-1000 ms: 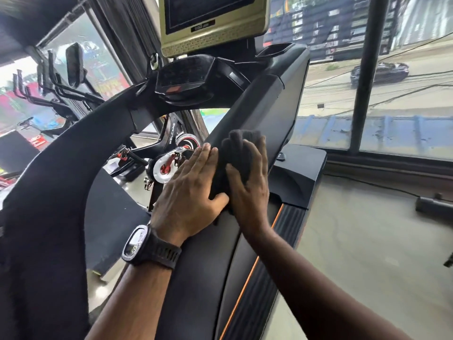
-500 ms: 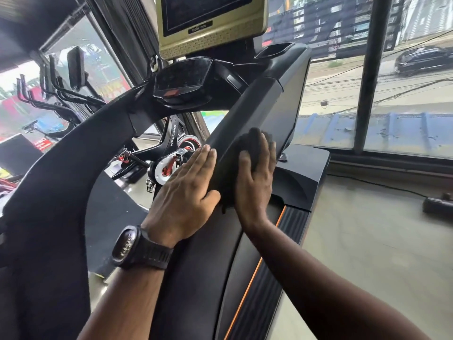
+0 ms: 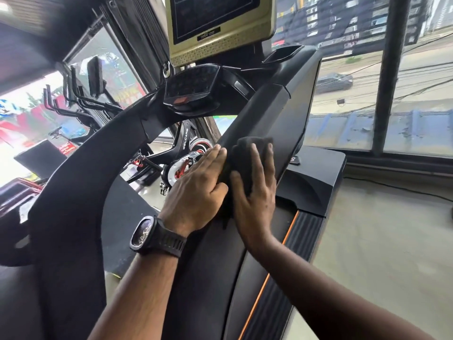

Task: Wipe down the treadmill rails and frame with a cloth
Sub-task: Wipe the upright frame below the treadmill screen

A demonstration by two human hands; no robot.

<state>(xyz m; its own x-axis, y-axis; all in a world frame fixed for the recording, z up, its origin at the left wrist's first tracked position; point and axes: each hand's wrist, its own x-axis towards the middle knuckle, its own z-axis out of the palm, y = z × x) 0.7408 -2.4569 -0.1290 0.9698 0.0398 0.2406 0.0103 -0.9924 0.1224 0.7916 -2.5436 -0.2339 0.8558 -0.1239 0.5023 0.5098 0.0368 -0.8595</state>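
My right hand (image 3: 255, 192) presses the cloth (image 3: 247, 153), fingers flat; left hand (image 3: 198, 190) lies flat on the rail (image 3: 264, 111). I'd press evenly.

Dark, soft cloth (image 3: 247, 155) on a smooth matt black plastic treadmill rail (image 3: 264, 114); ribbed side strip (image 3: 282, 303) at lower centre; rubbery matt watch strap (image 3: 169, 241).

White letters running up the black frame of the exercise bike (image 3: 185, 141) read WELCARE, while the small label (image 3: 208, 35) under the gold-framed screen (image 3: 215, 13) is illegible.
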